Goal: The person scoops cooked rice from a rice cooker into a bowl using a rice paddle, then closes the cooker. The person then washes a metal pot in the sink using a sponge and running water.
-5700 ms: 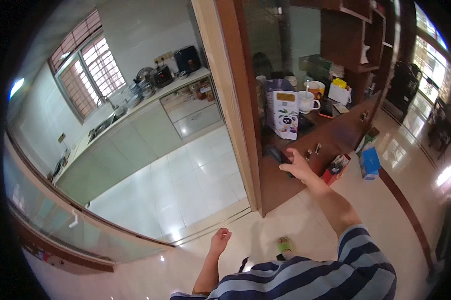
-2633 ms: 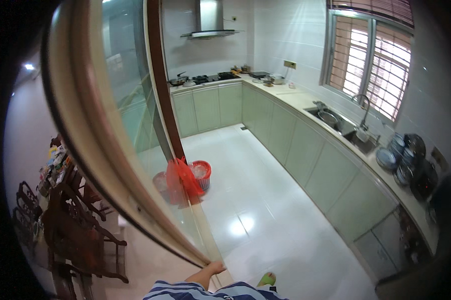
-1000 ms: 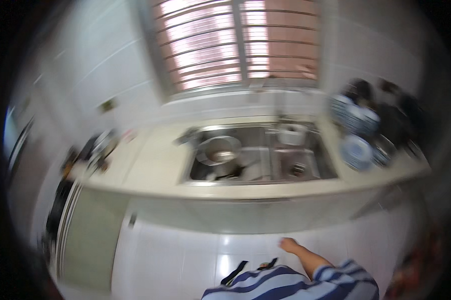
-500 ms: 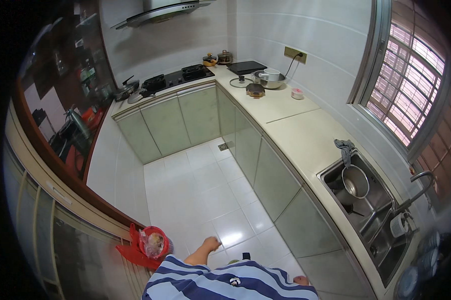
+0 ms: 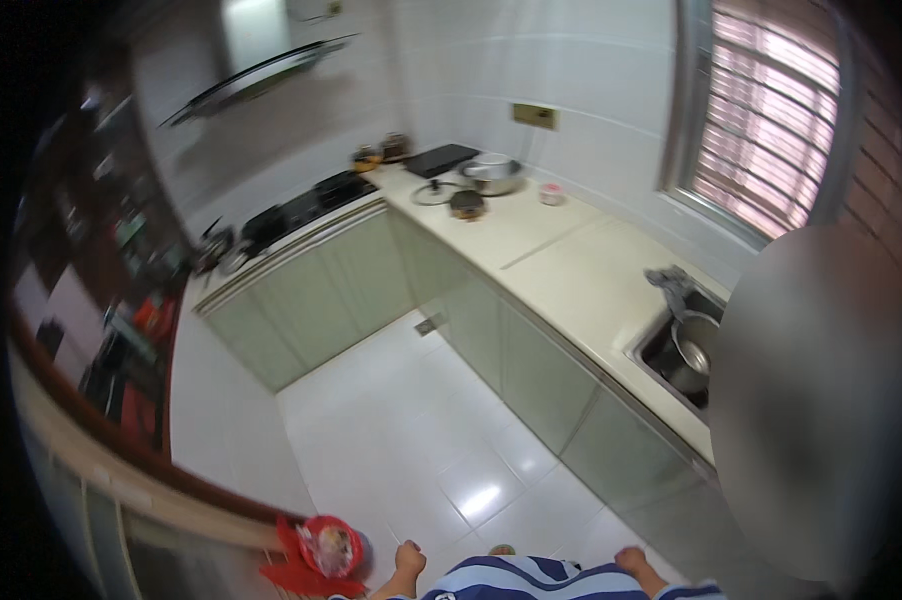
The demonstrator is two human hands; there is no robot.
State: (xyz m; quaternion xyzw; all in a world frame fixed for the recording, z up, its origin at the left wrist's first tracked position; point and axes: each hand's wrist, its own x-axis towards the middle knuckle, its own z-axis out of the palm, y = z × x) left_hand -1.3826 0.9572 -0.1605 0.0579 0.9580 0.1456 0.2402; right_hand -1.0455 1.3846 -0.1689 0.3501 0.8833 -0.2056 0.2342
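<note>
My left hand [image 5: 408, 558] hangs low at the bottom of the view, its fingers curled closed with nothing visible in them. Just left of it is a red bin [image 5: 355, 538] with a clear plastic bag in it. On the other side of my striped shirt [image 5: 531, 578], my right hand [image 5: 631, 560] is also curled in a loose fist and looks bare. Both hands are above the white tiled floor, apart from the counter and everything on it.
An L-shaped counter [image 5: 561, 275] bears a steel pot [image 5: 498, 182], a glass lid [image 5: 436, 200], a small pink-white tub [image 5: 551, 197] and a gas stove [image 5: 301, 210]. A pot [image 5: 689, 375] stands in the sink [image 5: 654, 372]. A grey blurred oval hides the right side.
My view has swung, so the counter and stove sit further left. My left hand has drawn back toward the lower edge, and my right hand shows more fully. A blurred oval now covers much of the sink.
</note>
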